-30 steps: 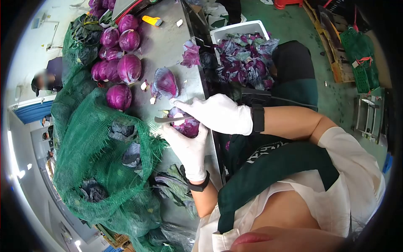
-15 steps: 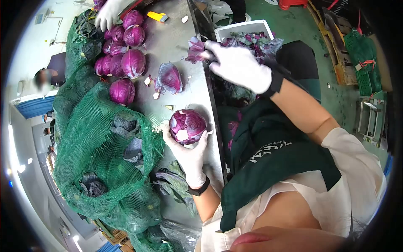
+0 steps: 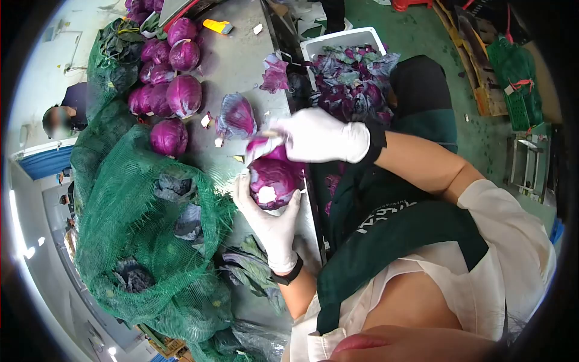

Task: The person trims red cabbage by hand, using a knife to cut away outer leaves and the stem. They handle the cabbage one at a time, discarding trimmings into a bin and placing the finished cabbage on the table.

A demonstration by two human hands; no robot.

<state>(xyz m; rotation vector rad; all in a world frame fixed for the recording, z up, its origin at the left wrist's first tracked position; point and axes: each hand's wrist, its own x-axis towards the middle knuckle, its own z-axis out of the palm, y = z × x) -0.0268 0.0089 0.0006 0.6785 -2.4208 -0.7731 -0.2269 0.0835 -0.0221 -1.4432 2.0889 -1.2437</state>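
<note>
My left hand (image 3: 269, 226), in a white glove, cups a red cabbage (image 3: 276, 181) from below and its left side on the metal table. The cabbage's pale cut stem faces me. Over its top, my gloved right hand (image 3: 319, 136) is closed on what looks like a small knife (image 3: 264, 149), its pale blade against the outer leaves; motion blur hides the detail. Just beyond lies a loose cabbage leaf (image 3: 236, 116) with bits of white stem beside it. Another purple leaf (image 3: 274, 73) rests at the table's right edge.
Several whole red cabbages (image 3: 184, 96) line the table's left side beside a green mesh sack (image 3: 151, 223). An orange-yellow cutter (image 3: 218, 26) lies farther back. A white bin (image 3: 344, 37) full of leaves stands right of the table. Loose greenish leaves (image 3: 250, 265) lie near my left wrist.
My right hand has moved from the table's right edge to the cabbage top, leaving a purple leaf behind. My left hand still holds the cabbage. The other person's gloved hand at upper left has gone.
</note>
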